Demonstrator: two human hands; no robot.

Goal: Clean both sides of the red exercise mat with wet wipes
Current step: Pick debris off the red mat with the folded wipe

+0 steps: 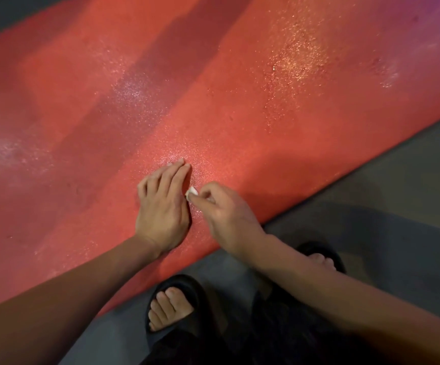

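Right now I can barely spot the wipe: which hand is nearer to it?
Right. The right hand pinches the wipe in its fingers; the left hand lies flat on the mat just beside it.

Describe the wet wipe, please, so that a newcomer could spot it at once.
Start at the red mat and follow its near edge to the two hands. The right hand pinches the wipe beside the flat left hand. It is the only white scrap there.

One red mat [240, 101], one small white wipe [192, 192], two hands, left [162, 206] and right [226, 212], two black slippers at six o'clock [203, 299]
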